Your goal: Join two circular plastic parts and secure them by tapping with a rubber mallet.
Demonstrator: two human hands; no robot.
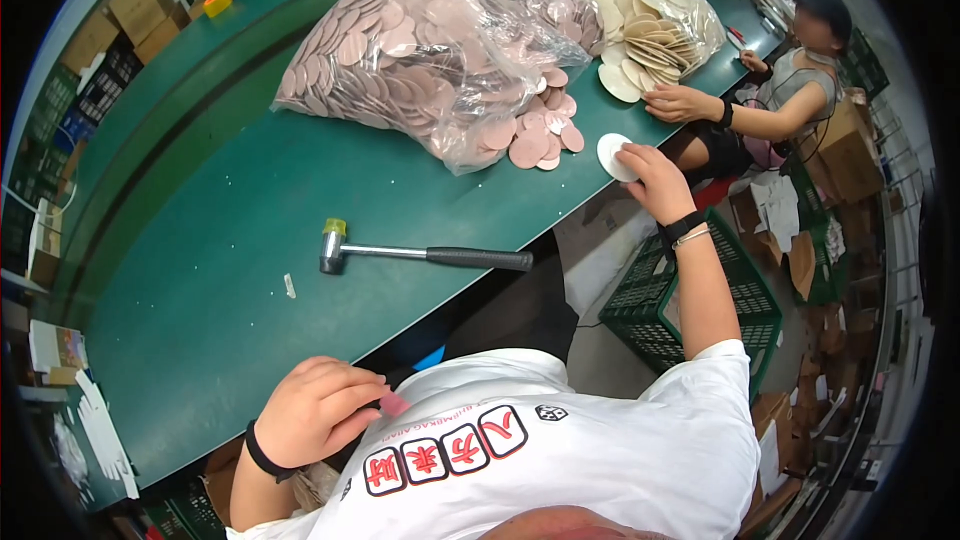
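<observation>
Right hand (652, 178) partly covers white disc (610, 153)

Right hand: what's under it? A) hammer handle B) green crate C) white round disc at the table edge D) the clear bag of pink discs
C: the right hand is stretched out with its fingers resting on a white round disc at the edge of the green table, apart from the hammer and the bag of pink discs.
</observation>
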